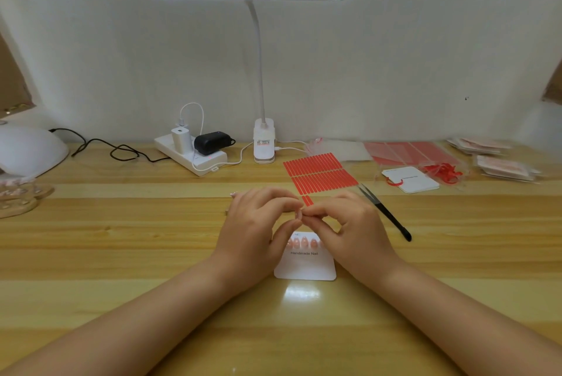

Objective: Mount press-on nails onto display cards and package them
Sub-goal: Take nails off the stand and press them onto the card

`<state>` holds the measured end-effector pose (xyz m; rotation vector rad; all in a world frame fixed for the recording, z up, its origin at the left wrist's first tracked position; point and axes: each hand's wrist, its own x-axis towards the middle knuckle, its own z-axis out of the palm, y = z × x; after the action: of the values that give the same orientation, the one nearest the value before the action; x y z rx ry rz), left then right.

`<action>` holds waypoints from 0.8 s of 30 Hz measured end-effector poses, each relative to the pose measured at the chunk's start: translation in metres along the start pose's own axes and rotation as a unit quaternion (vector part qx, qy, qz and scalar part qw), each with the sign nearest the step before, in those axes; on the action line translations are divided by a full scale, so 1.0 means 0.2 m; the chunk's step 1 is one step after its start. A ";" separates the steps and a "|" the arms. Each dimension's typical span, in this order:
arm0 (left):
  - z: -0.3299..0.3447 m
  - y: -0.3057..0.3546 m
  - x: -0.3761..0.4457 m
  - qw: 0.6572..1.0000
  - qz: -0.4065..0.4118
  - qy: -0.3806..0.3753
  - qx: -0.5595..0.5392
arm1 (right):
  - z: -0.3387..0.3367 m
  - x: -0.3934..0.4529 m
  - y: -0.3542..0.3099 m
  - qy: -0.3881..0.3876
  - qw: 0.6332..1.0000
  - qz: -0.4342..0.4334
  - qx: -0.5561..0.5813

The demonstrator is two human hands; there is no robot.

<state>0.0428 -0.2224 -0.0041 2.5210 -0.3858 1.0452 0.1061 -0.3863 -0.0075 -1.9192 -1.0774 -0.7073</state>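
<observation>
Head view, the sole camera: handling first. Press-on nail (299, 213) is judged very light, thin, stiff and glossy, so apt to slip or flick away under a hard squeeze; the safest hold is by its side edges, keeping the underside free for adhesive. It sits pinched between both hands just above the display card (305, 266), at the card's 12 o'clock. Left hand (257, 223) has thumb and forefinger curled onto the nail; right hand (346, 223) meets it from 3 o'clock with fingertips closed on the same small piece, though whether it grips the nail itself or a tab on it cannot be told. Card is judged light and somewhat stiff, liable to skid on the smooth wooden table (121, 254); it lies flat, untouched by either hand as far as can be seen. Appearance: the held nail is small, pale pink, mostly hidden by fingers. Card is white, round-cornered, printed "Handmade Nail", with a row of peach-pink almond-shaped nails already mounted near its top edge, partly covered by both hands. Red adhesive strip sheet (319, 176) lies at 12 o'clock beyond the hands; black tweezers (384, 211) lie at 2 o'clock, unused. Second white card (410, 179) with red ribbon rests further out toward 2 o'clock, beside clear bags (340, 149).
</observation>
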 end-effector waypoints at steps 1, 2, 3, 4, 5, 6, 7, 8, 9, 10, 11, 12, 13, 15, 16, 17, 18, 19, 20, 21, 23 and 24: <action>0.00 0.00 0.00 1.000 0.001 0.000 -0.001 | 0.00 0.00 0.00 0.000 1.000 0.000 0.002; 0.00 0.00 0.00 1.000 0.003 0.000 -0.003 | 0.00 0.00 0.00 0.000 1.000 -0.001 0.003; 0.00 0.00 0.00 1.000 0.004 0.000 -0.005 | 0.00 0.00 0.00 0.000 1.000 -0.002 0.003; 0.00 0.00 0.01 1.000 0.005 0.001 -0.006 | 0.00 0.00 0.00 0.001 1.000 -0.005 0.002; 0.00 0.00 0.01 1.000 0.006 0.002 -0.008 | 0.00 0.00 0.00 0.001 1.000 -0.008 0.002; 0.00 0.00 0.01 1.000 0.006 0.003 -0.010 | 0.00 0.00 0.00 0.002 1.000 -0.010 0.001; 0.00 0.00 0.01 1.000 0.005 0.003 -0.014 | 0.00 0.01 0.00 0.002 1.000 -0.011 0.001; 0.00 -0.01 0.01 1.000 0.003 0.001 -0.018 | 0.00 0.01 0.00 0.002 1.000 -0.013 0.000; 0.00 -0.01 0.01 1.000 0.000 -0.002 -0.023 | 0.00 0.01 0.00 0.002 1.000 -0.014 0.000; -0.01 -0.01 0.01 1.000 -0.002 -0.006 -0.029 | 0.00 0.01 0.01 0.002 1.000 -0.015 0.001; -0.01 -0.01 0.01 0.999 -0.005 -0.010 -0.035 | 0.00 0.01 0.01 0.002 1.000 -0.016 0.003; -0.01 -0.01 0.01 0.999 -0.008 -0.014 -0.041 | 0.00 0.01 0.01 0.002 1.000 -0.017 0.004; -0.01 -0.01 0.01 0.999 -0.010 -0.017 -0.045 | 0.00 0.01 0.01 0.003 1.000 -0.018 0.004; -0.02 -0.01 0.01 0.999 -0.012 -0.019 -0.049 | 0.00 0.01 0.01 0.005 1.000 -0.022 0.004; -0.02 -0.01 0.01 0.998 -0.013 -0.020 -0.050 | 0.00 0.01 0.00 0.005 1.000 -0.022 0.005; -0.02 -0.01 0.01 0.998 -0.015 -0.021 -0.053 | 0.00 0.01 0.00 0.005 1.000 -0.024 0.005; -0.01 -0.01 0.02 0.998 -0.016 -0.021 -0.055 | 0.00 0.01 0.00 0.005 1.000 -0.025 0.004; -0.01 -0.01 0.02 0.998 -0.016 -0.021 -0.055 | 0.00 0.01 0.00 0.004 1.000 -0.025 0.004; -0.01 -0.01 0.02 0.998 -0.015 -0.020 -0.054 | 0.00 0.01 0.00 0.003 1.000 -0.023 0.004; -0.01 -0.01 0.01 0.998 -0.014 -0.018 -0.055 | 0.00 0.01 0.00 0.001 1.000 -0.021 0.003; -0.01 -0.01 0.01 0.997 -0.025 -0.012 -0.078 | -0.01 0.01 0.00 -0.008 1.000 -0.021 0.002; -0.01 -0.02 0.01 0.995 -0.033 -0.008 -0.093 | -0.01 0.01 0.01 -0.015 1.000 -0.022 0.003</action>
<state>0.0445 -0.2188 -0.0010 2.3620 -0.3819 0.9205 0.1075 -0.3873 -0.0064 -1.9113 -1.1418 -0.7016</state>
